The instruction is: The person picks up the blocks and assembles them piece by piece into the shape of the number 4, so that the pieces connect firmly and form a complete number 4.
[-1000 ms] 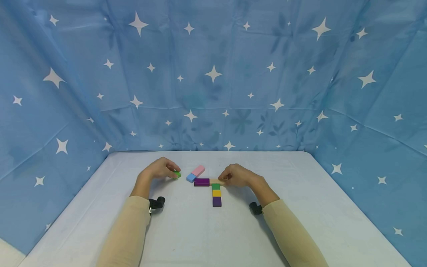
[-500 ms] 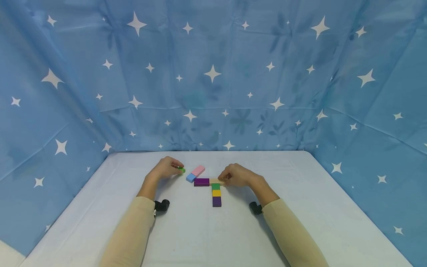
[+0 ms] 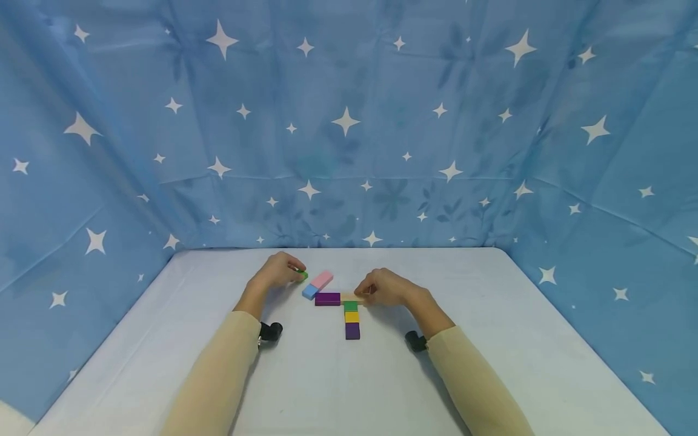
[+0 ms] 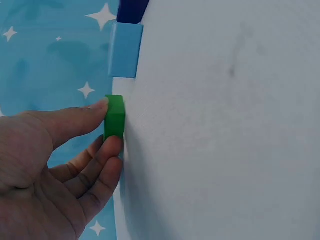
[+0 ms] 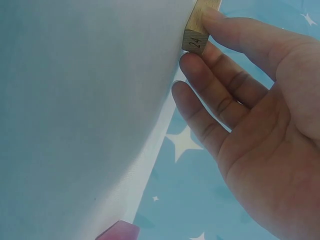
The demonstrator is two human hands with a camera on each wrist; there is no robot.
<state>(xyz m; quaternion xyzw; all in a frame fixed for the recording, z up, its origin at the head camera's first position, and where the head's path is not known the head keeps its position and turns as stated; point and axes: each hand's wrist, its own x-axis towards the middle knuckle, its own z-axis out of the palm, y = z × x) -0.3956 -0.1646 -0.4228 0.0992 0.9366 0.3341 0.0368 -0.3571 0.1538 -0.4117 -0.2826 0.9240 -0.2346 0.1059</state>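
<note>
In the head view, my left hand (image 3: 279, 270) pinches a bright green block (image 4: 115, 116) between thumb and fingers, just left of a pink block (image 3: 322, 280). A light blue block (image 3: 309, 291) joins the pink one end to end in a slanted row. My right hand (image 3: 386, 286) grips a plain wooden block (image 5: 199, 25) marked 24 on its end; the fingers partly hide it in the head view. Against the wooden block's left end lies a purple block (image 3: 328, 299). A green block (image 3: 351, 306), a yellow block (image 3: 351, 317) and a dark purple block (image 3: 352, 331) run down towards me.
The white table (image 3: 305, 375) reaches back to a blue curtain (image 3: 349, 151) with white stars, which also hangs on both sides. At the bottom of the right wrist view, a pinkish piece (image 5: 119, 231) shows partly.
My left hand has moved right and slightly farther away with the green block, closer to the pink and blue blocks. My right hand stays in place on the wooden block.
</note>
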